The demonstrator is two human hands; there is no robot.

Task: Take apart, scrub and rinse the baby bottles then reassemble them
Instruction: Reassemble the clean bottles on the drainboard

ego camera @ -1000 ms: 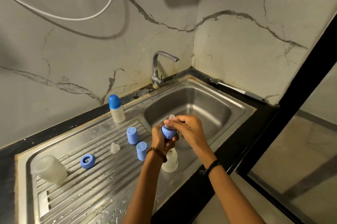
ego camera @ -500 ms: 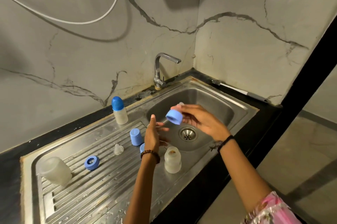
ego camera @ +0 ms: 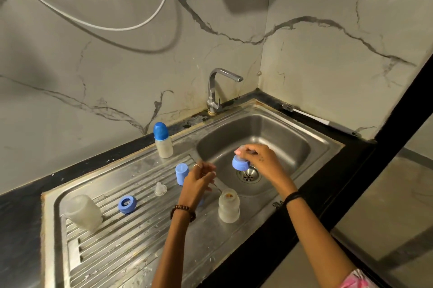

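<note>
Right hand [ego camera: 259,161] lowered, blue collar [ego camera: 240,163] pinched beneath fingers, above drain [ego camera: 248,174]

The left hand [ego camera: 199,179] was smeared by motion blur, its fingertips indistinct, so whether it held anything could not be told. It covered most of a blue cap [ego camera: 201,201] on the drainboard, leaving only a sliver beside the wrist. The right hand [ego camera: 257,158] hid the top of the blue collar [ego camera: 240,163] it pinched over the basin, and the pale teat [ego camera: 242,147] above it was blurred and barely visible between the fingers. The brush [ego camera: 321,121] along the counter's back right edge was too small to show its bristles. The picture's bottom edge cut off both forearms, the drainboard's near left corner and a pink sleeve [ego camera: 353,279].
</note>
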